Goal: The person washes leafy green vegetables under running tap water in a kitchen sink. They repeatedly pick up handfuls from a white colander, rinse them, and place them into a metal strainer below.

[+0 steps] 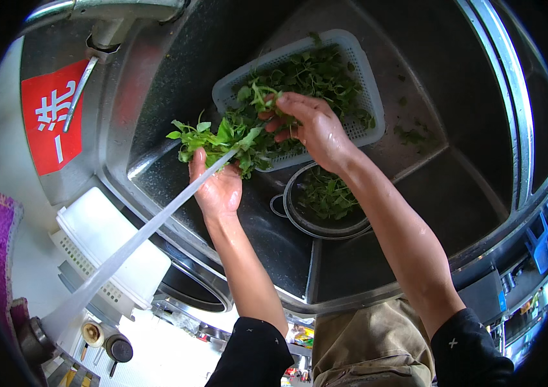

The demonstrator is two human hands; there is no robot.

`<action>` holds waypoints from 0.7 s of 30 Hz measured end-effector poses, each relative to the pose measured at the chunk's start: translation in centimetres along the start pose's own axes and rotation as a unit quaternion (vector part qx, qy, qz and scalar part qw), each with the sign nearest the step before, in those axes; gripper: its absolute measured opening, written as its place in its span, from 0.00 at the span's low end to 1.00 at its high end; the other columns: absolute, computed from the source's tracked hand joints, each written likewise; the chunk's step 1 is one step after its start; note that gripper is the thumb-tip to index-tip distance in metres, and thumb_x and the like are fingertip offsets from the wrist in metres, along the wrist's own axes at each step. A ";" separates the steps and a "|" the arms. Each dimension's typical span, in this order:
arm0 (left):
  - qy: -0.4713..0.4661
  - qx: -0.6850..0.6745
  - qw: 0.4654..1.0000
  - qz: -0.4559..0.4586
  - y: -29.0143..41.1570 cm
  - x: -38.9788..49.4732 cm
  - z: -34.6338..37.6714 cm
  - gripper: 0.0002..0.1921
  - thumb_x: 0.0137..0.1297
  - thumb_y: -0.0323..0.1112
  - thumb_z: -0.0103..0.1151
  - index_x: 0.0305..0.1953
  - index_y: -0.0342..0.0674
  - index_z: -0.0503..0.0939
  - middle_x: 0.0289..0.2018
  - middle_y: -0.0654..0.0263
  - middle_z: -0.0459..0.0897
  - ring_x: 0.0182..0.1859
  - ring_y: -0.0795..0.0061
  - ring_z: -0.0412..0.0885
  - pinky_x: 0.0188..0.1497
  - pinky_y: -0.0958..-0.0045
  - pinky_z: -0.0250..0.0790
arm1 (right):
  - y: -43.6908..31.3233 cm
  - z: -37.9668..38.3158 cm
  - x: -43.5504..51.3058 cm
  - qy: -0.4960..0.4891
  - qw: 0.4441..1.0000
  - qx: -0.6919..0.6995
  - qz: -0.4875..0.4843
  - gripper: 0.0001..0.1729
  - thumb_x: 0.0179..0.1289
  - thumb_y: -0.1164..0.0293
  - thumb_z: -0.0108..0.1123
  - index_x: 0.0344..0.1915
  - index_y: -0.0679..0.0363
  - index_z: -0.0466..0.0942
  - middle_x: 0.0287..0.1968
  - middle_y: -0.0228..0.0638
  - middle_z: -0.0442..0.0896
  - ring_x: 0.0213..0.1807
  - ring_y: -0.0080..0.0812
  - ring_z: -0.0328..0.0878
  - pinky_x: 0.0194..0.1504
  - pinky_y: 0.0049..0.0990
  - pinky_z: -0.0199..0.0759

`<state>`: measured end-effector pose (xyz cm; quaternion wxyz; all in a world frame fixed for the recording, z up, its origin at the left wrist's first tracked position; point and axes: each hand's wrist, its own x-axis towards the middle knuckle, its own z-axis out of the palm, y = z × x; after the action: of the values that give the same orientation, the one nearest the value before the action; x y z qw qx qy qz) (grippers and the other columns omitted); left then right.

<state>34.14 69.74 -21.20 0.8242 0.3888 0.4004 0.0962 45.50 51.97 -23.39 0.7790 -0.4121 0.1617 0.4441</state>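
Note:
Leafy green stems (216, 138) lie in my left hand (219, 186), whose thumb presses against the bunch. A jet of water (158, 222) from a faucet spout (37, 338) at lower left strikes these leaves. Between the fingertips of my right hand (312, 126) is a small sprig (262, 96), above a white perforated plastic basket (373, 92). More greens (317, 72) fill the basket, which sits tilted in the stainless steel sink (399, 38). Below my right wrist a round metal pot with a ring handle (298, 225) holds more leaves (329, 193), partly hidden by the forearm.
Loose leaves (414, 135) lie on the sink floor. A faucet base with a lever (80, 94) stands at upper left beside a red sign (37, 152) bearing writing. White plastic tubs (114, 246) are outside the sink's left rim. A pan (119, 348) is farther down.

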 end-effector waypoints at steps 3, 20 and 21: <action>0.008 0.040 0.999 0.003 0.2 -0.1 0.4 0.23 0.73 0.46 0.56 0.63 0.45 0.71 0.59 0.60 0.76 0.61 0.61 0.74 0.60 0.49 0.66 | 0.5 0.3 -0.6 -0.010 0.991 -0.120 -0.063 0.15 0.72 0.69 0.54 0.52 0.65 0.79 0.43 0.35 0.83 0.45 0.25 0.79 0.47 0.27 0.73; 0.103 0.286 0.952 0.041 1.3 -1.2 4.3 0.19 0.74 0.48 0.58 0.52 0.38 0.74 0.49 0.59 0.81 0.48 0.69 0.80 0.44 0.61 0.73 | 1.4 0.6 -1.3 0.113 0.965 -0.179 -0.157 0.10 0.58 0.81 0.65 0.40 0.62 0.75 0.37 0.26 0.77 0.38 0.20 0.73 0.41 0.22 0.70; 0.100 0.295 0.949 0.042 1.3 -1.3 4.3 0.19 0.74 0.48 0.58 0.52 0.38 0.74 0.49 0.59 0.81 0.48 0.69 0.80 0.44 0.61 0.73 | 1.4 0.9 -1.8 0.098 0.954 -0.212 -0.187 0.11 0.56 0.78 0.69 0.34 0.61 0.74 0.34 0.26 0.77 0.37 0.20 0.72 0.40 0.22 0.69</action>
<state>36.69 67.61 -17.88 0.6237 0.6192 0.4747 0.0465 43.24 52.06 -22.40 0.7228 -0.6326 0.0595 0.2717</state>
